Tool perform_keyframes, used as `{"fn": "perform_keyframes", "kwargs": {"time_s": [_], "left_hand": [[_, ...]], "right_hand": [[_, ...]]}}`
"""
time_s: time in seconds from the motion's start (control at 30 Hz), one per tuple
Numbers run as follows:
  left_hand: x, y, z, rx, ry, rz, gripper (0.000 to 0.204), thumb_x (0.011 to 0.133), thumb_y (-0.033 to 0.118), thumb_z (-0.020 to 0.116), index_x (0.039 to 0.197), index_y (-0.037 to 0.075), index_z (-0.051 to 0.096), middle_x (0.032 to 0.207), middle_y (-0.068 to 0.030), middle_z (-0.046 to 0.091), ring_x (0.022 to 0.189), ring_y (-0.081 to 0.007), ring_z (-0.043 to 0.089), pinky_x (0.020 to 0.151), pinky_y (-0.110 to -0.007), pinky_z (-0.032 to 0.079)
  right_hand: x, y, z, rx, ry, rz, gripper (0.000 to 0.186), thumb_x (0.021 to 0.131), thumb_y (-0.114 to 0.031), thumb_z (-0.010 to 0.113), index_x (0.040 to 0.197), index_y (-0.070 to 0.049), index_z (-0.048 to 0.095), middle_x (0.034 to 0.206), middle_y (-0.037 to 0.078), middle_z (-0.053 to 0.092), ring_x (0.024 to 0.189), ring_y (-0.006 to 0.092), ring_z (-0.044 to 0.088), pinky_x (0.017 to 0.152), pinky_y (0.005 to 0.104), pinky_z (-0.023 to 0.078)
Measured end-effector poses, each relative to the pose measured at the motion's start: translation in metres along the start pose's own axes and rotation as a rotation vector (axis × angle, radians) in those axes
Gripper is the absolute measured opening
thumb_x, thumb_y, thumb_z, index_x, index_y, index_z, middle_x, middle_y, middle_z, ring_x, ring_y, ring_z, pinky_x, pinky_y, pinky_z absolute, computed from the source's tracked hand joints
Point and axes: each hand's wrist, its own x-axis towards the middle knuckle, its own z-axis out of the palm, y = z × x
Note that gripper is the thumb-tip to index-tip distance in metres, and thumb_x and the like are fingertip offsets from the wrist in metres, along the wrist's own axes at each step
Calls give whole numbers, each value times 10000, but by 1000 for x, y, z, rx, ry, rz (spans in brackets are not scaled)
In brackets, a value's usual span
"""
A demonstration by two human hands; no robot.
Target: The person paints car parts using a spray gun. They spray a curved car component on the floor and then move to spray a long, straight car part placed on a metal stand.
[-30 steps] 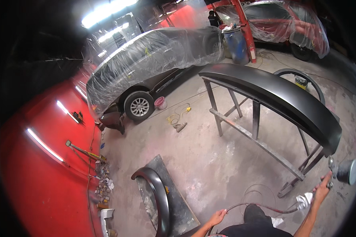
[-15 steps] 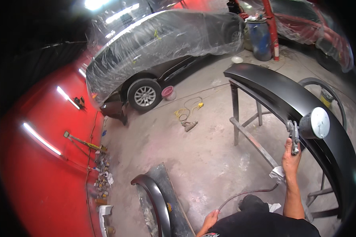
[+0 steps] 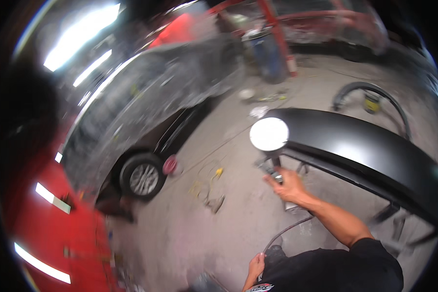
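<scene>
My right hand point(image 3: 292, 187) is wrapped round the handle of a spray gun point(image 3: 272, 170), whose cup has a round white lid point(image 3: 269, 134). The gun is at the left end of a black curved car panel point(image 3: 370, 146), which rests on a metal stand point(image 3: 389, 212). In this view the cup overlaps the panel's end; the gap between them cannot be judged. From below the gun handle an air hose point(image 3: 284, 231) runs down to my left hand point(image 3: 256, 266), low in the picture, with its fingers closed on the hose.
A plastic-wrapped car point(image 3: 151, 92) stands at the left, a pink bucket point(image 3: 170, 165) by its wheel. A tool with a yellow-plugged cord point(image 3: 214, 203) lies on the floor. Behind the panel are a black arch-shaped part point(image 3: 370, 86) and a yellow can point(image 3: 372, 103). A blue barrel point(image 3: 269, 56) stands farther back.
My right hand has carried the spray gun leftward along the panel to its left end. The view has turned, blurring the surroundings. My left hand still holds the hose.
</scene>
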Motion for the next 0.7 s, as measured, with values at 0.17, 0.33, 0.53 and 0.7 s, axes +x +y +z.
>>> {"fn": "perform_keyframes", "kwargs": {"time_s": [0.17, 0.33, 0.53, 0.7], "left_hand": [[109, 7, -89, 118, -164, 300, 353, 973, 346, 437, 961, 72, 659, 571, -10, 478, 558, -125, 479, 543, -313, 403], [202, 56, -140, 413, -412, 552, 549, 981, 428, 365, 994, -29, 668, 916, -287, 644, 939, -430, 613, 817, -455, 463], [167, 207, -104, 519, -777, 925, 319, 973, 331, 461, 979, 77, 654, 592, -90, 527, 562, -162, 527, 572, -317, 441], [116, 252, -50, 473, -953, 1041, 310, 967, 342, 486, 996, 85, 656, 606, -127, 543, 562, -214, 561, 582, -333, 458]], "right_hand": [[31, -26, -5, 6, -209, -2, 625, 861, -592, 542, 992, 8, 660, 615, 180, 609, 613, 308, 622, 639, 410, 489], [-27, -69, -54, -73, -147, 244, 639, 864, -616, 516, 969, -3, 660, 638, 172, 603, 635, 320, 619, 632, 407, 484], [-162, -106, -129, -58, 655, 692, 516, 897, -534, 545, 1075, -59, 636, 794, 53, 643, 756, 167, 616, 705, 336, 496], [-268, -98, -209, 33, 1230, 692, 410, 888, -465, 579, 1000, -71, 578, 698, 25, 576, 420, 83, 466, 339, 241, 393]]}}
